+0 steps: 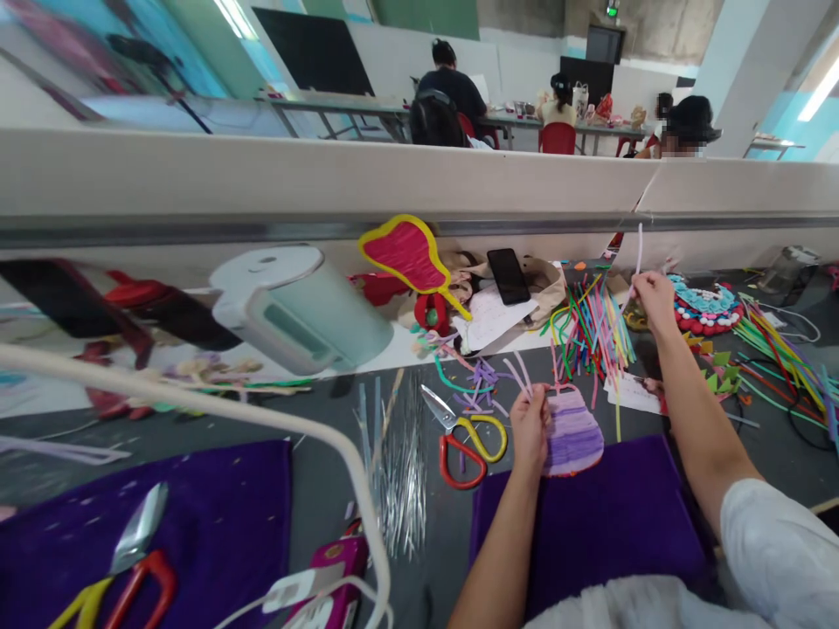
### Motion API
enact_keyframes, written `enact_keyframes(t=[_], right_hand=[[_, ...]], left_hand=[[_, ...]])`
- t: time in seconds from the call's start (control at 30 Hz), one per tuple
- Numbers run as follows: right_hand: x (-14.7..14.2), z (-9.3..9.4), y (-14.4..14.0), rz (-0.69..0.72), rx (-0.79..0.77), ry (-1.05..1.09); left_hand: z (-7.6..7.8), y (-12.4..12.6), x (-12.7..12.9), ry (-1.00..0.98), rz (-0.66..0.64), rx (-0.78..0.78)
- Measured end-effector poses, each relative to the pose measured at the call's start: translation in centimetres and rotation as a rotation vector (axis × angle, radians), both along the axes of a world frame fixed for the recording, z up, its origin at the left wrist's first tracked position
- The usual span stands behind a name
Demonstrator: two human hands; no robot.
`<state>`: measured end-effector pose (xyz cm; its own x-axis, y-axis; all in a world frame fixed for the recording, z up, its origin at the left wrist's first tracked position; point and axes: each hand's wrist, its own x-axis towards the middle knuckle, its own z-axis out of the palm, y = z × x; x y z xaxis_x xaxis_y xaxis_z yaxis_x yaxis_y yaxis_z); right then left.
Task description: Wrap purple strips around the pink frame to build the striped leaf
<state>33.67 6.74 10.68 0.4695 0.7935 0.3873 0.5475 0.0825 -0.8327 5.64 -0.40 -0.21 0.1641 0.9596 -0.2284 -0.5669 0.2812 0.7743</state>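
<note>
My left hand (pixel 530 430) is closed on the edge of a flat purple and lavender striped piece of pipe cleaners (pixel 574 430), which has pale stem ends standing up by my fingers. Raised farther forward, my right hand (pixel 654 301) pinches a pale lavender pipe cleaner (pixel 640 249) that points upward. Below the striped piece lies a dark purple cloth (pixel 616 515). Left of my left hand rest scissors (pixel 464 437) with one red and one yellow handle, beside short purple pipe cleaner bits (pixel 481 377). A bundle of multicoloured pipe cleaners (pixel 593 319) lies between my hands.
A white cable or tube (pixel 315 424) arches across the left foreground. Silvery wires (pixel 403 472), a second pair of scissors (pixel 135 550), a pale green bin-like container (pixel 308 306) and a phone (pixel 508 275) lie around. A low partition (pixel 419 183) runs behind; people sit beyond it.
</note>
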Motion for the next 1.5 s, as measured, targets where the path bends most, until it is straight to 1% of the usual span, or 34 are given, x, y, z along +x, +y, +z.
enact_keyframes(t=[0.03, 0.07, 0.13, 0.2, 0.3, 0.4, 0.43, 0.5, 0.6, 0.63, 0.73, 0.83, 0.93, 1.03, 1.2, 1.43, 1.5], right_hand=[[-0.8, 0.3, -1.1, 0.004, 0.013, 0.033], [-1.8, 0.5, -2.2, 0.038, 0.016, 0.082], [-3.8, 0.6, -4.3, 0.219, 0.010, 0.360], [-5.9, 0.2, -6.1, 0.310, -0.011, 0.512], [-8.4, -1.0, -7.7, 0.389, -0.054, 0.596], [-9.8, -2.3, -8.4, 0.428, -0.054, 0.645], [-10.1, -2.7, -8.5, 0.436, -0.044, 0.664], [-10.5, -3.3, -8.7, 0.457, -0.041, 0.707], [-10.9, -3.9, -9.0, 0.493, -0.067, 0.772], [-11.0, -4.0, -9.1, 0.508, -0.073, 0.792], [-11.2, -4.3, -9.4, 0.548, -0.080, 0.849], [-11.2, -4.5, -9.9, 0.563, -0.100, 0.880], [-11.0, -4.5, -10.3, 0.577, -0.121, 0.893], [-10.7, -4.5, -10.5, 0.593, -0.114, 0.900], [-10.4, -4.0, -10.7, 0.625, -0.104, 0.896], [-10.9, -3.3, -11.0, 0.633, -0.108, 0.879], [-10.8, -3.2, -10.8, 0.598, -0.083, 0.877]], left_hand=[[0.1, 0.0, 0.0, -0.007, -0.009, 0.007], [0.1, 0.0, 0.0, -0.023, -0.035, 0.009], [0.4, 0.0, 0.0, -0.064, -0.136, -0.002], [0.8, -0.2, 0.0, -0.099, -0.254, -0.022], [1.5, -0.7, -0.3, -0.141, -0.402, -0.024], [1.9, -1.4, -0.6, -0.144, -0.528, -0.026], [2.0, -1.7, -0.7, -0.138, -0.550, -0.038], [1.9, -2.1, -0.9, -0.117, -0.528, -0.067], [1.6, -2.5, -1.2, -0.082, -0.414, -0.090], [1.6, -2.7, -1.3, -0.069, -0.400, -0.092], [1.6, -3.2, -1.6, 0.011, -0.445, -0.098], [2.2, -4.0, -1.8, 0.097, -0.540, -0.080], [2.9, -4.7, -1.9, 0.114, -0.622, -0.039], [3.5, -5.1, -1.7, 0.099, -0.650, -0.038], [4.0, -5.5, -1.3, 0.056, -0.639, -0.064], [4.0, -5.9, -1.3, 0.123, -0.577, -0.117], [3.8, -6.0, -1.6, 0.132, -0.580, -0.139]])
